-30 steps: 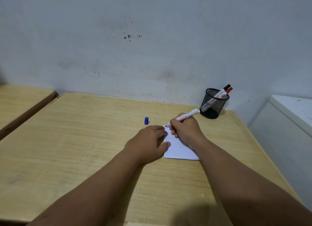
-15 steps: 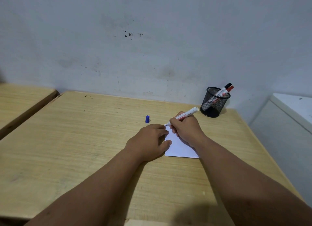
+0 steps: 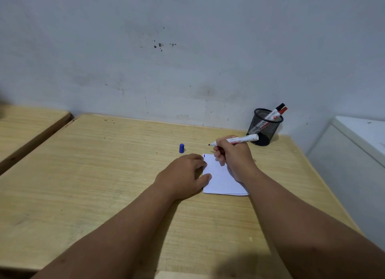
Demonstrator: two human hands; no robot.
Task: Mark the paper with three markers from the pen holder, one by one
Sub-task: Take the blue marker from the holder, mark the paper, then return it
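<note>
A small white paper [image 3: 220, 180] lies on the wooden desk [image 3: 104, 174], with a short blue mark [image 3: 204, 156] near its top left corner. My left hand [image 3: 183, 174] rests flat on the paper's left edge, thumb on the sheet. My right hand [image 3: 233, 155] grips an uncapped white marker [image 3: 242, 140], lifted off the paper with its dark tip pointing left. A blue cap [image 3: 181, 148] stands on the desk left of the paper. The black mesh pen holder [image 3: 264, 127] at the back right holds two markers, one black-capped [image 3: 279, 107] and one red-capped [image 3: 283, 110].
A grey wall runs behind the desk. A second wooden desk [image 3: 27, 128] sits to the left across a narrow gap. A white cabinet [image 3: 358, 145] stands close to the desk's right edge.
My right hand has lifted the marker tip off the paper and tilted the marker flatter. A short blue mark now shows on the paper's top left corner. My left hand stayed put.
</note>
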